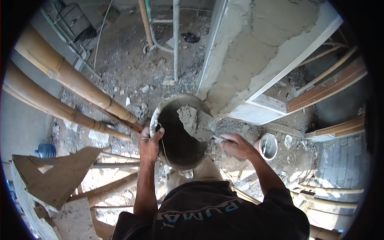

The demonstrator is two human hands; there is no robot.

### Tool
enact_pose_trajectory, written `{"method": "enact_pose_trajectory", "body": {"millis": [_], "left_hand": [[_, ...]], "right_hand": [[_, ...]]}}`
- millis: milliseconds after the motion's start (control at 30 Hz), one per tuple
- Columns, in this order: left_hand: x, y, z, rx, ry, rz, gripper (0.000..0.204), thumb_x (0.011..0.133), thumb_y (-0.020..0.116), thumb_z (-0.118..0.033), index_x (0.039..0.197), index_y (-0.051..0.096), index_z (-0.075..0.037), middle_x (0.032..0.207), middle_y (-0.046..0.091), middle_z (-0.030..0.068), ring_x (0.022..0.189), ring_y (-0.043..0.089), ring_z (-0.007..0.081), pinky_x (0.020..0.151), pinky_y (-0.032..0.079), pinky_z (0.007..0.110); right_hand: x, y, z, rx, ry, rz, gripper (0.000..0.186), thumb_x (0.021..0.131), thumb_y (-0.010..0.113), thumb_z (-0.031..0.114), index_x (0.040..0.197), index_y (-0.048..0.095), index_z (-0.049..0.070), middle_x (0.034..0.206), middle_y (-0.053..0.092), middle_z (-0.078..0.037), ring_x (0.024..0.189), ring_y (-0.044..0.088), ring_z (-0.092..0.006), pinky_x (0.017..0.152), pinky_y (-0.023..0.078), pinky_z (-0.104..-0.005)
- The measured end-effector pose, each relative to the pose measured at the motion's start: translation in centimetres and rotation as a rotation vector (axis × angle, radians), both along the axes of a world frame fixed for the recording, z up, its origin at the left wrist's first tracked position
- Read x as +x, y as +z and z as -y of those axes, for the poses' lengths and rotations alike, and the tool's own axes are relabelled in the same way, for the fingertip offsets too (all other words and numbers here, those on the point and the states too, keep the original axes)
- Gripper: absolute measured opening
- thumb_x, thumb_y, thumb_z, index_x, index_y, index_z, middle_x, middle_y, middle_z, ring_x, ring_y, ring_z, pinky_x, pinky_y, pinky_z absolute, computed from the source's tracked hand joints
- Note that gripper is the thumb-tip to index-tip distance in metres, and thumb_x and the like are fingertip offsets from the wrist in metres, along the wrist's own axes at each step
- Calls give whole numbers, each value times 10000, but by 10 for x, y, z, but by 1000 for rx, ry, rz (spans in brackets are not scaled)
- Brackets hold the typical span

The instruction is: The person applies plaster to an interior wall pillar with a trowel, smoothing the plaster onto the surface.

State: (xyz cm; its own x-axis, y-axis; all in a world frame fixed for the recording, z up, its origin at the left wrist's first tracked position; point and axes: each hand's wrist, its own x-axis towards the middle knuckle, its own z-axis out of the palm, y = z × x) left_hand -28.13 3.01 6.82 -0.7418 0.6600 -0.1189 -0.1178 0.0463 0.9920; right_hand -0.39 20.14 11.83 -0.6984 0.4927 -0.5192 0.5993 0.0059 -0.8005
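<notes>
My left hand is closed on the rim of a round bucket, thumb over the edge. The bucket is grey with mortar smears and dark inside, and a thin wire handle hangs down its near side. In my right hand is the handle of a trowel. A lump of wet grey mortar lies on the trowel's blade, above the bucket's opening. Beyond the bucket stands a column with wet mortar spread on its face and pale strips along its edges.
Thick bamboo poles slant in from the left. A small white bucket stands right of my right hand. Metal pipes rise ahead, and rubble covers the ground. Boards and a blue water jug are at left.
</notes>
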Motion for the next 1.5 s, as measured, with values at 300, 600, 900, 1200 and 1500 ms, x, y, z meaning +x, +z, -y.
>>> {"method": "enact_pose_trajectory", "body": {"millis": [300, 600, 900, 1200, 1500], "left_hand": [[-25, -66, 33, 97, -79, 5, 217, 789, 703, -11, 718, 520, -102, 682, 462, -79, 617, 370, 39, 554, 312, 248], [-27, -74, 59, 172, -51, 30, 117, 742, 694, 10, 813, 636, -62, 755, 581, -27, 689, 517, 107, 647, 413, 298], [-37, -174, 52, -26, 8, -39, 258, 934, 693, -221, 1140, 622, -83, 581, 554, 83, 578, 532, 237, 637, 457, 440], [-35, -186, 22, -302, -317, 205, 443, 973, 623, -308, 603, 595, -68, 531, 487, 75, 489, 436, 219, 567, 419, 405], [7, -120, 0, -492, -288, -190, 493, 904, 703, -402, 1202, 604, -23, 1103, 607, 154, 947, 561, 289, 864, 444, 499]], "right_hand": [[-36, 5, 99, -538, -677, -792, 395, 965, 600, 177, 1334, 549, 46, 917, 618, -69, 785, 605, -142, 672, 516, -287], [-131, 184, 42, 537, -1040, -1590, 570, 953, 637, 130, 1417, 313, 62, 969, 501, -59, 720, 550, -122, 617, 507, -276], [-138, 318, -124, 1677, -1523, -1137, 490, 962, 597, 175, 1363, 378, -1, 1157, 518, -223, 969, 572, -341, 868, 479, -436], [-74, 160, -35, 1277, -834, -598, 511, 920, 645, 322, 1250, 476, -29, 1129, 621, -254, 1066, 614, -413, 929, 476, -445], [50, 331, -77, 1645, -638, -172, 459, 963, 547, 437, 1150, 546, 18, 961, 641, -259, 938, 625, -429, 848, 474, -458]]}}
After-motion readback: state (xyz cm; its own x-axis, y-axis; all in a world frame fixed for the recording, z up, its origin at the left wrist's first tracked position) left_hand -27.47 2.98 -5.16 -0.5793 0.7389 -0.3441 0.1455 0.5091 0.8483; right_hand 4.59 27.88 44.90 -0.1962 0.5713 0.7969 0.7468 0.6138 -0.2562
